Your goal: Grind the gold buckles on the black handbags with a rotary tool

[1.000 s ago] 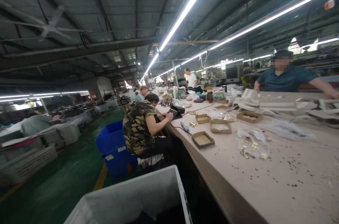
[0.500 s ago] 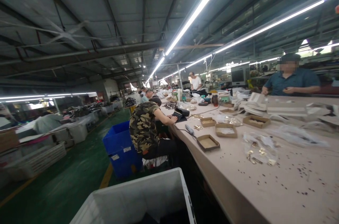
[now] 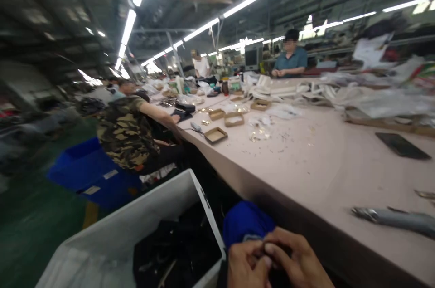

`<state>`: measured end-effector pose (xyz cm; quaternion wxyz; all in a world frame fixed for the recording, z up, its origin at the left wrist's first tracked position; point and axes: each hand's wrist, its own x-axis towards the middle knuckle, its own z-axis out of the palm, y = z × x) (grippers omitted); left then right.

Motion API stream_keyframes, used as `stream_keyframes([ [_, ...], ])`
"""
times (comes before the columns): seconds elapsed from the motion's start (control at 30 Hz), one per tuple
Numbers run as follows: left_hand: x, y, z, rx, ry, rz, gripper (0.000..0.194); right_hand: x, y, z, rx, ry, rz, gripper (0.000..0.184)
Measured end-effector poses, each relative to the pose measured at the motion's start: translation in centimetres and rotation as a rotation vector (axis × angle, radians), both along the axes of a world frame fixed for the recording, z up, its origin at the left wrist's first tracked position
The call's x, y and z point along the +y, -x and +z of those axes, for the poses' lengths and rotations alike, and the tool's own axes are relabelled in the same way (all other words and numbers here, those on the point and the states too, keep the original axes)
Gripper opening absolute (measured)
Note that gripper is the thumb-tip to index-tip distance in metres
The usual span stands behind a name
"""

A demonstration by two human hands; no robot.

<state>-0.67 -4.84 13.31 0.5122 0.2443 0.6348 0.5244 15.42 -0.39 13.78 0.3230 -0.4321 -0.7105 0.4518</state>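
My left hand [image 3: 246, 264] and my right hand [image 3: 295, 258] meet at the bottom edge of the view, below the table's front edge. The fingers of both are curled and pinched together around something small and dark that I cannot make out. A blue piece of cloth [image 3: 246, 223] lies just behind them, over my lap. The long beige work table [image 3: 306, 161] runs away to my right.
A white bin [image 3: 146, 229] with dark pieces stands at my left; a blue bin [image 3: 84, 170] lies beyond. A person in camouflage sits at the table. Small cardboard trays [image 3: 215, 134], a grey tool [image 3: 394, 217], a dark flat piece [image 3: 403, 145] and white stacks lie on it.
The view has swung right and down. My two hands and the blue cloth have come into view at the bottom edge. The co-workers remain at their places.
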Motion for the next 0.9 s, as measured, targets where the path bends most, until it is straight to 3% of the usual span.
stream_keyframes([
  [0.1, -1.9, -1.8, -1.0, 0.092, -0.067, -0.173, 0.031, 0.0, -0.8, -1.3, 0.125, 0.236, 0.016, 0.026],
  [0.17, -1.5, -1.8, -1.0, 0.102, -0.088, -0.177, 0.025, 0.5, -0.9, -1.9, 0.199, 0.302, 0.003, 0.026],
  [0.33, -0.1, -1.3, -0.8, 0.089, -0.065, -0.165, 0.025, 1.2, -1.0, -2.3, 0.248, 0.288, 0.007, 0.029],
  [0.73, -0.1, -1.8, -2.4, 0.113, -0.026, -0.091, 0.035, 1.6, 0.1, -3.6, 0.206, 0.212, -0.06, 0.024],
  [0.9, 0.3, -2.2, -2.1, 0.056, -0.036, -0.023, 0.036, 2.0, 0.5, -3.3, 0.183, 0.315, -0.045, 0.03],
])
